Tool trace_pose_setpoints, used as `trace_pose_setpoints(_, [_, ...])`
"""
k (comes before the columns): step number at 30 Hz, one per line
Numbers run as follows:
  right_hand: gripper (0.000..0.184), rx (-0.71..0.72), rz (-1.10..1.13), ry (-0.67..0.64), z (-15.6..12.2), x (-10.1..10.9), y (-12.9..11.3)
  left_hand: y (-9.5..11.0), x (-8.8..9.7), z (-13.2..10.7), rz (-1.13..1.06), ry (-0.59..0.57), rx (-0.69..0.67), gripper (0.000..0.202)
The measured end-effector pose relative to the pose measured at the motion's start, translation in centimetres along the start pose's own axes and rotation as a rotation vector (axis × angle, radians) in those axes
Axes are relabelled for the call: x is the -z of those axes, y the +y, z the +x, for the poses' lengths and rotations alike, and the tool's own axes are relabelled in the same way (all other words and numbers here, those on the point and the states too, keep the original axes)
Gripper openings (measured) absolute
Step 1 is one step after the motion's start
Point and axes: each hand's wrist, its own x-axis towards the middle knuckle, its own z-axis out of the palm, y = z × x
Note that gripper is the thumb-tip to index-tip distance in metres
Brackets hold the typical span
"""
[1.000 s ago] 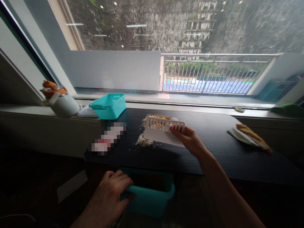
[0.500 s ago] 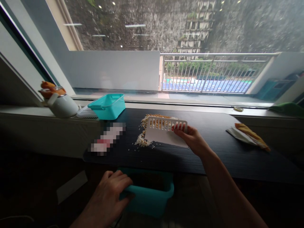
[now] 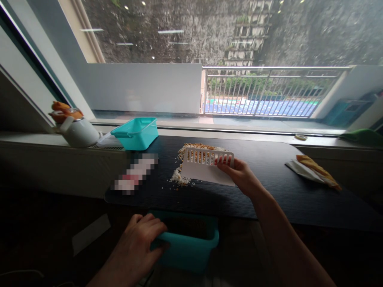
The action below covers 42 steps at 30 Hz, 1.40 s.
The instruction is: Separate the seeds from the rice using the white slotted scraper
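Note:
My right hand (image 3: 241, 175) is closed on a flat white plastic scraper (image 3: 206, 174) with a row of slots along its top. The scraper stands tilted on the dark table, against a pile of white rice (image 3: 181, 178) and yellow-brown beans or grains (image 3: 199, 146); part of the pile shows through the slots and part is hidden behind it. Lower down, my left hand (image 3: 143, 235) grips the left rim of a teal plastic bin (image 3: 191, 243) below the table's front edge. The bin's inside is dark, and its contents are hard to make out.
A second teal bin (image 3: 140, 135) stands at the table's back left, near a white pot (image 3: 79, 131) with an orange top. A blurred-out pink and white item (image 3: 134, 175) lies at left. A yellow and white cloth-like item (image 3: 314, 171) lies at right on the dark table (image 3: 263, 203).
My right hand and the scraper have shifted slightly to the left. My left hand stays on the bin's rim.

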Motion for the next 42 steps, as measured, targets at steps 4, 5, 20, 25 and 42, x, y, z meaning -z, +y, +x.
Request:
trace_pose_setpoints(4, [0.028,-0.014,0.005,-0.045,0.6,-0.8,-0.2,0.1,0.1,0.0,0.004,0.005,0.008,0.014])
trace_pose_setpoints(5, [0.028,-0.019,0.003,-0.059,0.5,-0.9,-0.3,0.1,0.1,0.1,0.000,0.004,0.010,0.014])
trace_pose_setpoints(20, [0.032,-0.043,-0.012,-0.050,-2.4,0.8,-1.2,-0.4,0.4,-0.3,-0.022,-0.004,0.034,0.013])
trace_pose_setpoints(25, [0.031,-0.032,-0.015,-0.051,-2.7,0.4,-1.6,-2.0,0.3,-1.0,-0.015,0.041,0.046,0.013])
trace_pose_setpoints(42, [0.027,0.002,0.006,-0.360,-5.2,-5.1,-0.1,-3.7,0.8,-2.6,-0.001,0.063,0.126,0.011])
